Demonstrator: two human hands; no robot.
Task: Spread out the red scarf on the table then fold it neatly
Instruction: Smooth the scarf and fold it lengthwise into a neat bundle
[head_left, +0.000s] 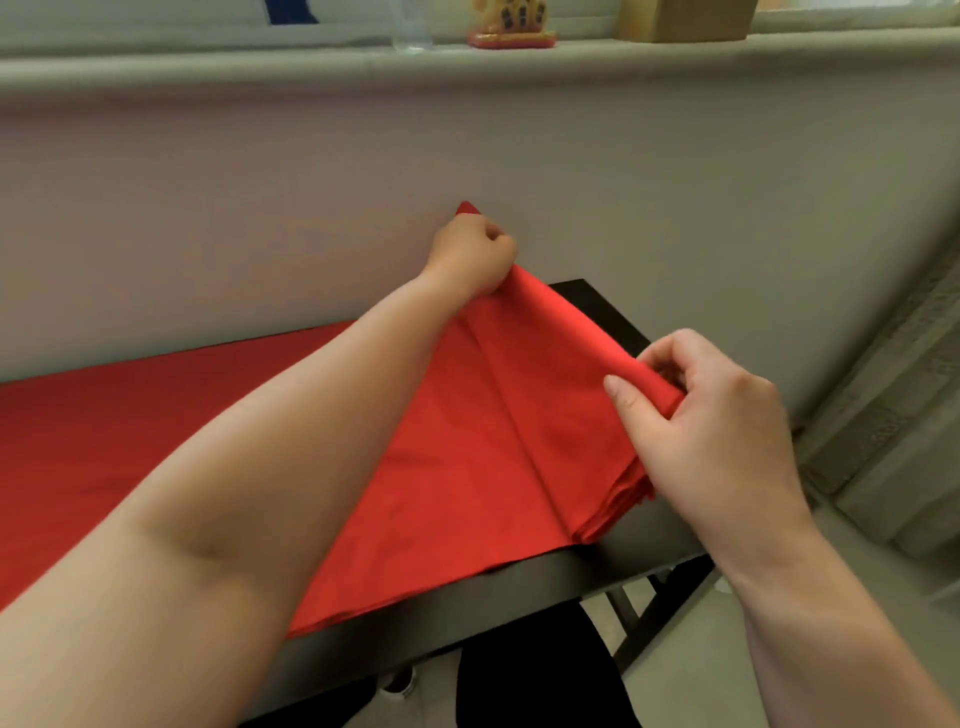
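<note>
So the scarf (488, 447) is lying across the dark worktop (597, 574), right end lifted up. Left hand (470, 254) grips a far corner by the wall (675, 182), right hand (717, 426) pinches the bunched right edge.

One scarf (467, 441), one table (519, 590) — two hands (470, 254) (711, 415)
</note>
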